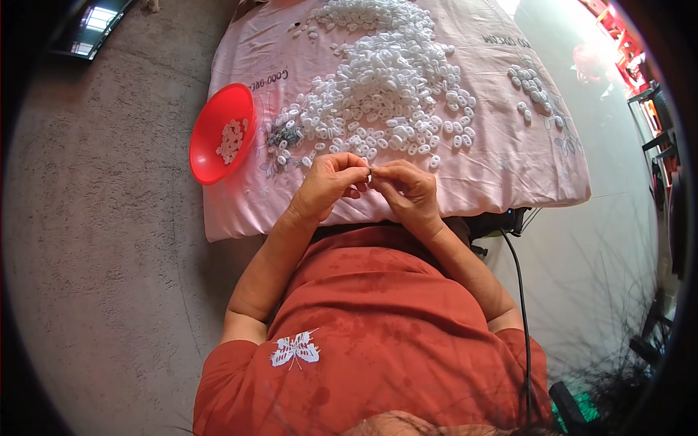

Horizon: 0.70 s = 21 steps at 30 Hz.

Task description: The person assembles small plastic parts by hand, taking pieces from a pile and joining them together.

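Observation:
My left hand [325,183] and my right hand [413,195] meet over the near edge of the pink cloth, fingertips pinched together. A tiny dark thing shows between the fingertips; its kind is too small to make out. Just beyond the hands spreads a big pile of small white oval plastic pieces [385,87] with holes in them. To the left of that pile lies a little heap of thin grey metal-looking bits [285,136]. A red bowl [206,163] at the cloth's left edge holds a few pale pieces [232,141] like those in the pile.
The pink printed cloth [502,152] covers the work surface. More white pieces [532,89] sit apart at its right side. A black cable [518,280] runs down along my right side. At the upper left stands a dark screen [86,33].

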### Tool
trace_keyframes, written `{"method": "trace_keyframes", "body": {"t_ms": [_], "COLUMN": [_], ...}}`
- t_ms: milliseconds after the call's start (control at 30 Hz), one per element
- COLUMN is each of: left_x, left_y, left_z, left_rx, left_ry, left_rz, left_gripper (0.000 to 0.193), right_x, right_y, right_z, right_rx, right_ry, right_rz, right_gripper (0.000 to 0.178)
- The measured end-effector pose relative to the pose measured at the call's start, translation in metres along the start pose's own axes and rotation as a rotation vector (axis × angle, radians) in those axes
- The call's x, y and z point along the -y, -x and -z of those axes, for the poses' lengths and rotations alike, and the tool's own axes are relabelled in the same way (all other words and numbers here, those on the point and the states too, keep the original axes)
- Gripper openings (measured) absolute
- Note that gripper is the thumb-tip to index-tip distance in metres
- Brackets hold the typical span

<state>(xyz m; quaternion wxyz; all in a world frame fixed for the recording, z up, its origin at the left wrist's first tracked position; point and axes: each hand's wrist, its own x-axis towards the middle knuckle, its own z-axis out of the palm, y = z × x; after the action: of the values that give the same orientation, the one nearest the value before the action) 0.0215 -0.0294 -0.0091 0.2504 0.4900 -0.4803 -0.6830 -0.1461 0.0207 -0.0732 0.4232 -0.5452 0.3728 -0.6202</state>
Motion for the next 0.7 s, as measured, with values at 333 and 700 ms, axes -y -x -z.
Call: {"method": "trace_keyframes", "body": {"t_ms": [333,700], "left_x": [-0.002,0.009], "left_y": [-0.002,-0.017], "left_z": [0.0,0.05], "left_rx": [0.026,-0.265], "left_ry": [-0.16,-0.718], "left_rz": [-0.081,-0.314], "left_gripper": [0.011,0.01], "right_x": [-0.004,-0.004], "right_y": [-0.001,-0.002], "right_z": [0.003,0.0], "right_rx": [0.043,-0.071], "right_ry": [-0.208,-0.358], "right_rz": [-0.254,-0.303], "right_gripper": [0.016,0.021]}}
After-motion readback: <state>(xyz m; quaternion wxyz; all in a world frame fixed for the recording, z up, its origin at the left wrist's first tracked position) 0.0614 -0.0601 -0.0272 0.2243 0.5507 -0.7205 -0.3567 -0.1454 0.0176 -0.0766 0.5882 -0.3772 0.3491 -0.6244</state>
